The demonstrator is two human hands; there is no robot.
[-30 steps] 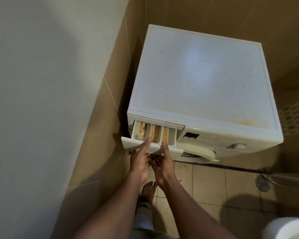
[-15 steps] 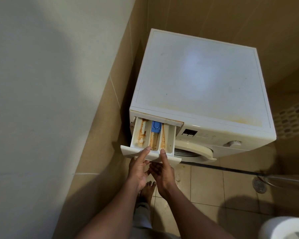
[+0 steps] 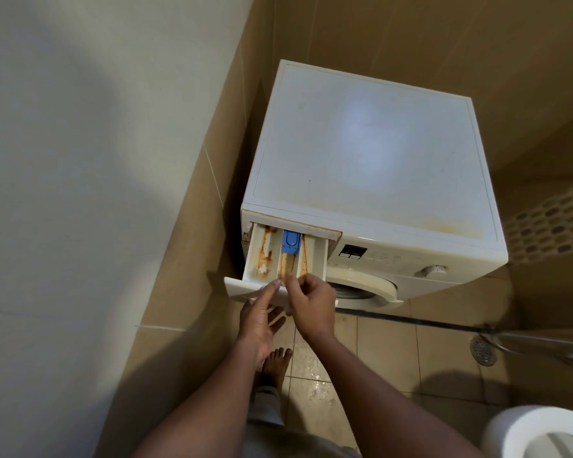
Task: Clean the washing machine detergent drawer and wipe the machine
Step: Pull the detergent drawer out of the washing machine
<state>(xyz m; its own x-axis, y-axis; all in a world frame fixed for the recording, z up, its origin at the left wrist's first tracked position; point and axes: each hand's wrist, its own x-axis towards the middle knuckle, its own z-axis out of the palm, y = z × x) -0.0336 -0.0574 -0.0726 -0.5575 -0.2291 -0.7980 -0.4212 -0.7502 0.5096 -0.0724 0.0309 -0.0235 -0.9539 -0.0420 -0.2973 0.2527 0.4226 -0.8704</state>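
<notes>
The left hand (image 3: 261, 320) lay flat-fingered under the detergent drawer (image 3: 262, 256)'s front panel, its thumb up on the panel. The right hand (image 3: 311, 302) curled over the panel's right end, gripping it. The rust-stained drawer stood pulled out at the washing machine (image 3: 361, 153)'s front left corner.

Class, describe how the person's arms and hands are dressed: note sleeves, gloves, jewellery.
The left arm and right arm are bare to the frame's edge, no sleeve showing. The left hand and right hand wear no gloves; no ring, watch or bracelet is visible.
</notes>
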